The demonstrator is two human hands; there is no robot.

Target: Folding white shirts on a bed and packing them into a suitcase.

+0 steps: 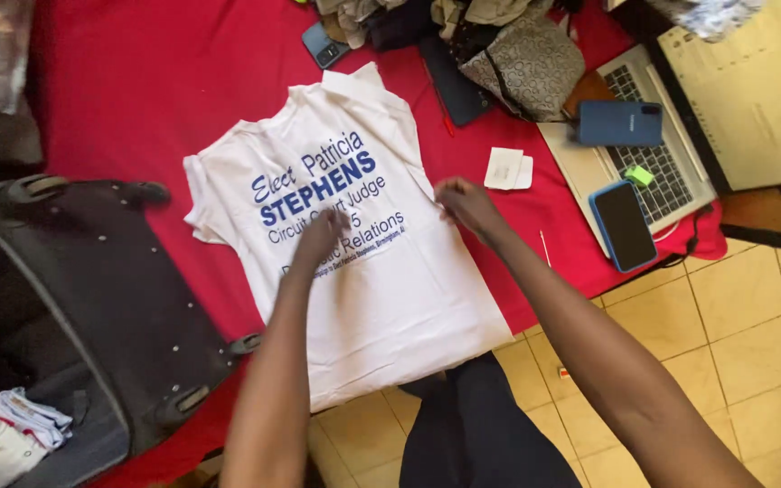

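Both hands apart, left hand (321, 237) flat, right hand (465, 204) pinching (apparently) white T-shirt (381, 298) on red cover (128, 99).

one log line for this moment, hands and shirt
left hand: flat on white t-shirt print | right hand: at shirt's right edge | shirt: spread on red cover | suitcase: open, left

A laptop (680, 136) with a pale screen sits far right. Two blue phones (623, 224) lie on it, one showing a dark screen.

Red bed cover (137, 81) bears white T-shirt (390, 289), laptop (680, 136), dark phone (325, 43).
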